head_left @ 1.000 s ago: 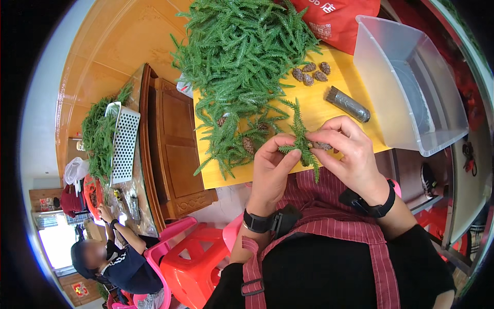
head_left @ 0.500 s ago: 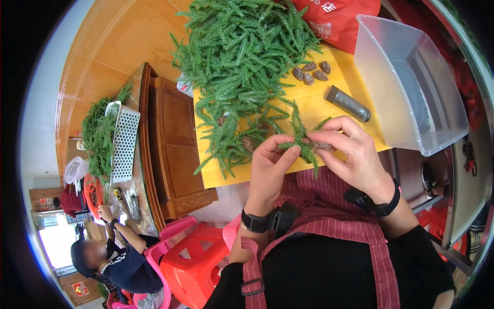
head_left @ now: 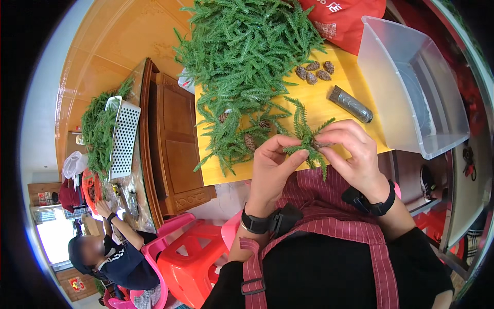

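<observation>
Now both hands, left hand (head_left: 272,167) and right hand (head_left: 352,152), pinch one green sprig (head_left: 307,139) between them above the bench (head_left: 329,110) edge; beyond lies a large heap of sprigs (head_left: 247,56), apparently mostly unworked.

Your two hands meeting over the near edge of the surface (head_left: 329,110), sprig (head_left: 307,138) between them, heap of branches (head_left: 242,51) behind, cones (head_left: 314,72) right of the heap, tub (head_left: 411,92) at your far right, perhaps overhanging the edge.
</observation>
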`<act>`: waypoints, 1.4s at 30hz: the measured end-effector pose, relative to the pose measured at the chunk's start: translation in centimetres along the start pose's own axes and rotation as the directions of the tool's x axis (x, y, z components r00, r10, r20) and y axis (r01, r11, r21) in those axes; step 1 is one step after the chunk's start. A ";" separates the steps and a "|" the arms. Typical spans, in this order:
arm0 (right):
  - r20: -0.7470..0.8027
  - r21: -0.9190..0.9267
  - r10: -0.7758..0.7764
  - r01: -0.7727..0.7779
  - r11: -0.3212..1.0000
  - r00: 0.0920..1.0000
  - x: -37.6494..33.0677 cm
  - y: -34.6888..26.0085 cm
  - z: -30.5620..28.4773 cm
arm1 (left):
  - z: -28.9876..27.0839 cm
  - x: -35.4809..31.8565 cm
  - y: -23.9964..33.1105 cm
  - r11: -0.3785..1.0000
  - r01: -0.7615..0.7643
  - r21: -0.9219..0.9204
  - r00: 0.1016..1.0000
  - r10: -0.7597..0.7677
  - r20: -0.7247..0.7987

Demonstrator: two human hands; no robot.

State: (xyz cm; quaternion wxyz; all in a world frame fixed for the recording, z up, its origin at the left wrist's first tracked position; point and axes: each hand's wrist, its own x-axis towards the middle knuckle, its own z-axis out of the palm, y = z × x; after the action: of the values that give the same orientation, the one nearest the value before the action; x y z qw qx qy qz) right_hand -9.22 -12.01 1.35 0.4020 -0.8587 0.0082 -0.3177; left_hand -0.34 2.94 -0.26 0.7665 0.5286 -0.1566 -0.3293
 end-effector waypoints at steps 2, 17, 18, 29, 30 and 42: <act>-0.013 0.011 0.005 -0.004 1.000 1.000 -0.2 0.1 0.1 | 0.1 0.1 0.0 1.000 -0.023 -0.016 0.999 0.023 0.031; -0.080 0.126 0.061 -0.051 0.991 0.995 -0.9 -0.1 0.9 | -0.5 0.0 0.4 0.987 0.111 -0.118 0.990 -0.100 0.100; -0.078 0.123 0.055 -0.045 0.991 0.995 -1.0 0.0 0.9 | -0.5 0.0 0.2 0.986 0.112 -0.120 0.990 -0.101 0.100; -0.016 0.116 0.056 -0.053 0.992 0.998 -0.6 0.9 0.9 | -0.6 0.6 -0.9 0.985 0.080 -0.152 0.997 -0.080 0.010; 0.012 0.124 0.065 -0.066 0.990 0.998 -0.5 0.9 0.9 | -0.6 0.6 -0.9 0.985 0.080 -0.153 0.997 -0.080 0.008; 0.154 0.135 0.108 -0.130 0.982 0.982 -0.9 2.8 1.5 | -0.9 1.9 -2.0 0.952 -0.028 0.304 0.995 0.055 -0.082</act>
State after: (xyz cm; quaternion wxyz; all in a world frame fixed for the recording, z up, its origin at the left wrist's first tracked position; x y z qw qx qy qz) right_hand -8.40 -12.59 -1.76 0.4811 -0.8461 0.0072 -0.2293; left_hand 0.89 1.85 -2.62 0.6896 0.6506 -0.1816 -0.2611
